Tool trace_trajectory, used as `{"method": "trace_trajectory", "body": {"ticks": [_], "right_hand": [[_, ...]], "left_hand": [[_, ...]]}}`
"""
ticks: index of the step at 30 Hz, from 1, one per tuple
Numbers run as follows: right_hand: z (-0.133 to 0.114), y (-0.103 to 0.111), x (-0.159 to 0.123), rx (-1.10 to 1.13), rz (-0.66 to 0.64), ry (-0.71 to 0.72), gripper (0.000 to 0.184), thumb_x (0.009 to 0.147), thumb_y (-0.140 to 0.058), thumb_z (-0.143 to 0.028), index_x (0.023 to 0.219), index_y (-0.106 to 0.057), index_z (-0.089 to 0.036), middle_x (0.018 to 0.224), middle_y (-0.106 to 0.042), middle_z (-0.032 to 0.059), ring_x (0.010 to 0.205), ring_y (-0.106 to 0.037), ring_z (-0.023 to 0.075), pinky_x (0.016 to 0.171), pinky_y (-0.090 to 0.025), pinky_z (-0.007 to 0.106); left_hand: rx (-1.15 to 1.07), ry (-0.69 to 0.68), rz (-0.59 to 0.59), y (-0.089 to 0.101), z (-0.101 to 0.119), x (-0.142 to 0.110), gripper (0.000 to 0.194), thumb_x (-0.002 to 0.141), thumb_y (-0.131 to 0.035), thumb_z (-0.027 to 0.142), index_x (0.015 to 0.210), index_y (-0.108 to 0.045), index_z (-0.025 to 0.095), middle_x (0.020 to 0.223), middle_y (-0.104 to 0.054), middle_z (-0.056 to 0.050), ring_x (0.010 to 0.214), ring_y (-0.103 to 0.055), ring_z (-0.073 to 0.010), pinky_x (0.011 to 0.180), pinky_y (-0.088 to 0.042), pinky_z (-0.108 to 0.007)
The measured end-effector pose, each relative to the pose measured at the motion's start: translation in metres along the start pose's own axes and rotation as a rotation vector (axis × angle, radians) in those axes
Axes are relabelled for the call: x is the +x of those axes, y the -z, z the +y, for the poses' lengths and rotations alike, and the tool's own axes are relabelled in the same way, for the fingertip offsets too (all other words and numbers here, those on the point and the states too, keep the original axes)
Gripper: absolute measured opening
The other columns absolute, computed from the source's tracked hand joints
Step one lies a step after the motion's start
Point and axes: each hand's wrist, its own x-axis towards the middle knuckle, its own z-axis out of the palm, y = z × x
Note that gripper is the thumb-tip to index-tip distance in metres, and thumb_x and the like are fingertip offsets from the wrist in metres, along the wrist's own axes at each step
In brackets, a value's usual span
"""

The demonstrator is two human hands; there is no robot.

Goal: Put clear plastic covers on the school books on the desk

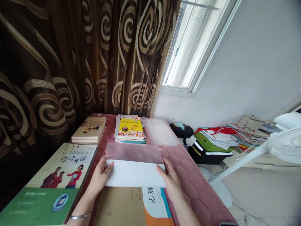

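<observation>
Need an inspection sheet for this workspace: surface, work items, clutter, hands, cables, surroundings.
Surface: pink quilted-pattern tabletop, partly covered by books.
Work items: clear-and-white sheet held over the far edge of a maths textbook.
Clutter: green-and-cream recitation book and tan book stack at left; yellow-covered book on a pile, beside clear plastic sheets; dark object cut off at the near right edge.
Hands: left hand and right hand grip the sheet's opposite sides.
Cables: thin, on the floor by the fan base; ends not visible.
Surroundings: patterned curtain, window, white fan, heaped papers.
</observation>
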Motion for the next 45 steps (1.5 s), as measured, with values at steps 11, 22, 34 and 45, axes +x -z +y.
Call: {"method": "trace_trajectory", "body": {"ticks": [11, 22, 34, 45], "right_hand": [[-0.014, -0.005, -0.003, 0.132, -0.044, -0.106, 0.052, 0.056, -0.084, -0.054, 0.091, -0.066, -0.019, 0.068, -0.066, -0.0009, 0.058, -0.056, 0.0157, 0.054, -0.044, 0.026], [-0.016, -0.004, -0.002, 0.113, -0.045, -0.013, 0.044, 0.064, -0.079, -0.050, 0.094, -0.065, -0.020, 0.070, -0.066, -0.0011, 0.061, -0.056, 0.0148, 0.056, -0.044, 0.025], [-0.009, 0.000, 0.000, -0.007, -0.020, 0.014, 0.040, 0.067, -0.074, -0.055, 0.086, -0.062, -0.021, 0.073, -0.064, -0.0001, 0.063, -0.057, 0.0165, 0.054, -0.043, 0.025], [-0.005, 0.010, -0.005, -0.178, 0.091, 0.055, 0.038, 0.074, -0.067, -0.058, 0.083, -0.054, -0.023, 0.080, -0.064, 0.0014, 0.069, -0.060, 0.0179, 0.058, -0.047, 0.027]], "left_hand": [[0.058, -0.008, 0.019, 0.001, -0.006, 0.004, 0.050, 0.066, -0.074, 0.056, 0.100, -0.061, 0.021, 0.094, -0.069, -0.006, 0.087, -0.063, -0.0209, 0.072, -0.051, -0.027], [0.148, -0.040, 0.041, 0.005, -0.017, 0.011, 0.057, 0.066, -0.070, 0.068, 0.095, -0.060, 0.020, 0.087, -0.068, -0.005, 0.082, -0.060, -0.0193, 0.073, -0.046, -0.027], [0.145, -0.062, 0.072, -0.001, -0.006, 0.011, 0.051, 0.062, -0.073, 0.064, 0.086, -0.065, 0.020, 0.075, -0.064, 0.000, 0.073, -0.055, -0.0170, 0.066, -0.043, -0.024], [0.073, -0.062, 0.102, -0.003, -0.004, 0.008, 0.040, 0.064, -0.074, 0.054, 0.084, -0.065, 0.021, 0.078, -0.065, -0.002, 0.079, -0.055, -0.0188, 0.072, -0.044, -0.027]]}}
